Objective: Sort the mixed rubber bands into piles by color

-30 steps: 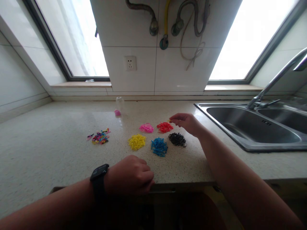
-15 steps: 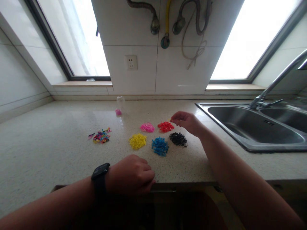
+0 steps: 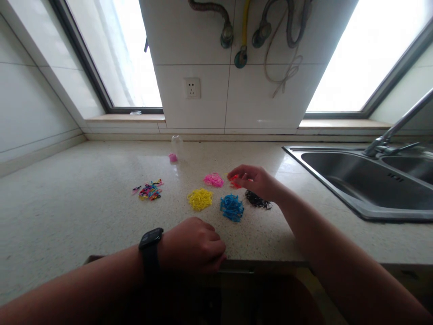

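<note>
My left hand [image 3: 192, 243], with a dark watch [image 3: 151, 238] on its wrist, rests as a loose fist at the counter's front edge; I see nothing sticking out of it. My right hand [image 3: 255, 180] hovers over a heap of red elastic bands [image 3: 234, 182], partly covering it. At its pinched fingertips shows a tiny yellow band [image 3: 226, 174]. Around it lie heaps of pink bands [image 3: 214, 180], yellow bands [image 3: 200, 199], blue bands [image 3: 232, 208] and black bands [image 3: 259, 200], the last partly behind my wrist. Farther left is a mixed-colour heap of bands [image 3: 150, 190].
A clear bottle [image 3: 176, 143] stands upside down on its pink cap [image 3: 173, 157] toward the back of the speckled counter [image 3: 101, 216]. On the right is a steel sink [image 3: 338, 180] with a faucet [image 3: 389, 135]. Behind stands a tiled wall with a socket [image 3: 192, 88].
My right hand has moved left and slightly down, from the right side of the red heap to over it. My left hand stays in place; the whole view has shifted a little.
</note>
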`<action>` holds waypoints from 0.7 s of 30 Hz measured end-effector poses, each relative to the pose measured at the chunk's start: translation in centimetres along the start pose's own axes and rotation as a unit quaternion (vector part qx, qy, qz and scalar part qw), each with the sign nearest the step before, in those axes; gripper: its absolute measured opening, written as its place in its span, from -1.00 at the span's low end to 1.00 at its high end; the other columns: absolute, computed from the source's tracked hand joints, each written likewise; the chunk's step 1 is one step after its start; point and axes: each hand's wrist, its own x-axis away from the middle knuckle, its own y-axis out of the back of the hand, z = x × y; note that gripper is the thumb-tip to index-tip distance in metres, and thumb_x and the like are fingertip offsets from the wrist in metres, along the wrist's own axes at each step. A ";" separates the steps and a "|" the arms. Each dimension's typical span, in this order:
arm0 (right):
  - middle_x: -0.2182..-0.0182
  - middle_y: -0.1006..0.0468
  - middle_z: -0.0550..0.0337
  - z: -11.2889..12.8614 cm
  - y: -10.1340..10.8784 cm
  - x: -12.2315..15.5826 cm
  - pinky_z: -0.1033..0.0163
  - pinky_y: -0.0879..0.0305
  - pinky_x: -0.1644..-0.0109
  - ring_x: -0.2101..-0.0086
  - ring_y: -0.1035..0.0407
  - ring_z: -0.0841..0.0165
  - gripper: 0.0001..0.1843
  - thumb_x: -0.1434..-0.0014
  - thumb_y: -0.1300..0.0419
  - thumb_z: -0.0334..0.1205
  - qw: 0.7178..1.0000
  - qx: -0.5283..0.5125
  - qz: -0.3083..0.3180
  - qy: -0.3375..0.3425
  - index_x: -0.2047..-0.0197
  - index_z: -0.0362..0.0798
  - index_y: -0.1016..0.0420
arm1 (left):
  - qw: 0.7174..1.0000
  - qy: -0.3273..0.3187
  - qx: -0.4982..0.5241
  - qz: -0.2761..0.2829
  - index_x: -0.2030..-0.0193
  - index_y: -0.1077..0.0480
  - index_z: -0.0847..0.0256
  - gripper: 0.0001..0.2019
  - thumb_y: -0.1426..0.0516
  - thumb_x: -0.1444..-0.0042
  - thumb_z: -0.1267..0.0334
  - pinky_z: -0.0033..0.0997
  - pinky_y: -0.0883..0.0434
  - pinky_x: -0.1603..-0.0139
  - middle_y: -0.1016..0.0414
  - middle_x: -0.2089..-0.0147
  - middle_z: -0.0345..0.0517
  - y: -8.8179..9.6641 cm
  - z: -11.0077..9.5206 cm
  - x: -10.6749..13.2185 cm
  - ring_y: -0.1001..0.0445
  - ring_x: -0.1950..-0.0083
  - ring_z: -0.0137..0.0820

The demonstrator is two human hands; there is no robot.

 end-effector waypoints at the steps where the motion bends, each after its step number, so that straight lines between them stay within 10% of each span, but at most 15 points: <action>1: 0.35 -0.57 0.17 0.5 -0.6 0.0 0.25 -0.30 0.34 0.44 -0.34 0.43 -0.74 -0.24 -0.23 -0.13 1.000 0.019 0.013 0.017 0.04 0.01 -0.60 | 1.000 -0.001 -0.001 -0.002 0.42 -0.34 0.19 -0.74 -0.06 -0.31 0.22 -0.29 -0.20 0.50 -0.45 0.50 -0.21 0.0 0.0 0.0 -0.43 0.48 -0.40; 9: -0.10 -0.55 0.13 3.4 -4.0 -0.1 0.04 -0.21 -0.25 -0.11 -0.38 0.23 -0.56 -0.26 -0.21 -0.28 0.954 0.201 0.148 0.165 -0.20 0.12 -0.47 | 1.000 -0.004 0.003 -0.015 0.43 -0.36 0.20 -0.75 -0.08 -0.30 0.22 -0.29 -0.23 0.49 -0.47 0.50 -0.21 -0.1 0.1 0.0 -0.45 0.47 -0.40; 21: -0.19 -0.50 0.18 3.1 -5.5 -0.2 -0.01 -0.12 -0.33 -0.21 -0.29 0.20 -0.58 -0.31 -0.15 -0.28 0.916 0.281 0.202 0.203 -0.22 0.10 -0.46 | 1.000 -0.007 0.015 -0.023 0.45 -0.37 0.20 -0.76 -0.11 -0.26 0.24 -0.30 -0.23 0.51 -0.47 0.54 -0.19 -0.2 0.2 0.0 -0.44 0.50 -0.40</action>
